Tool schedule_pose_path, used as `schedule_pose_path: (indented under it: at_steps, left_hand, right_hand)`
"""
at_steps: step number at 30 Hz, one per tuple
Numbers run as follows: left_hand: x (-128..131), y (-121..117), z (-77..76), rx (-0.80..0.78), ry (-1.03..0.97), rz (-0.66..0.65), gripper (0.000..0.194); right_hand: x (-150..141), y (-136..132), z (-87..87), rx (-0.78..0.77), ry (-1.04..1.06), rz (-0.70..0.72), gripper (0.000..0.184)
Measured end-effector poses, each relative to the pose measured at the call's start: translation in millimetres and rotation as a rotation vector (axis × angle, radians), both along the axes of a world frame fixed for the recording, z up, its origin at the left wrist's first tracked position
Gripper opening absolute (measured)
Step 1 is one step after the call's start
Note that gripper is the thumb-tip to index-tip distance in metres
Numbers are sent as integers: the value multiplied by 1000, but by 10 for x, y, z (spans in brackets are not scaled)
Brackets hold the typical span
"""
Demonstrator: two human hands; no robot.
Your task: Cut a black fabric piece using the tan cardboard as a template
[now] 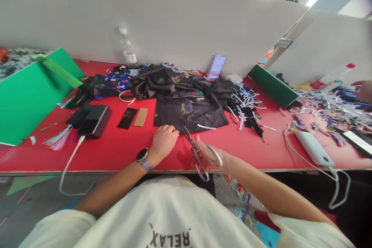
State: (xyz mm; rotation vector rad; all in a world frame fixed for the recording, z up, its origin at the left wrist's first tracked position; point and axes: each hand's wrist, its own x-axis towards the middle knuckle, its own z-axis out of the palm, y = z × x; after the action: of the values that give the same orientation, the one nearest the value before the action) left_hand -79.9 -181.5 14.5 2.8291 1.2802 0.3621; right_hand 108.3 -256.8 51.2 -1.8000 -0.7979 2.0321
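A shiny black fabric (190,110) with small coloured prints lies bunched at the back and flatter toward me. My left hand (164,141), with a watch on its wrist, is closed at the near edge of this fabric; the fingertips are partly hidden. In my right hand (205,153) is a pair of scissors (194,145) with pale handles, thumb and fingers around the loops. The blades point at the fabric's near edge and look slightly apart. A white strip (207,127) rests on the cloth. Left of it lie a black fabric rectangle (127,118) and a tan card (140,117).
A dark box-shaped device (94,121) with a white cable sits left. Behind stand a plastic bottle (128,48) and a phone (217,67). Green boards (26,100) flank the red table (247,149). White scraps (245,102), a power bank (315,149) and another person's hand (363,90) are right.
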Motion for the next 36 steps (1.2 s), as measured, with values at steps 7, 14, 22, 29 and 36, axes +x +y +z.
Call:
schedule_pose_path:
  at_steps: [7,14,22,29,36]
  left_hand:
    - [20,-43,-32,-7,-29,-8,19]
    - [106,-24,-25,24,-10,-56,19]
    - [110,16,-154,91,-75,-87,19]
    - [99,23,-194,109,-105,-113,13]
    - [99,38,-211,95,-123,-121,20]
  right_hand:
    - [-73,101,-26,-12,-41,-2,72]
    - [-96,35,-53,-4,-32,-15,75]
    - [-182,-11,-24,-44,-20,-94,73]
    - [-214,-58,-74,1,-61,-69,73]
    - [-252,-99,-105,42,-97,-69,73]
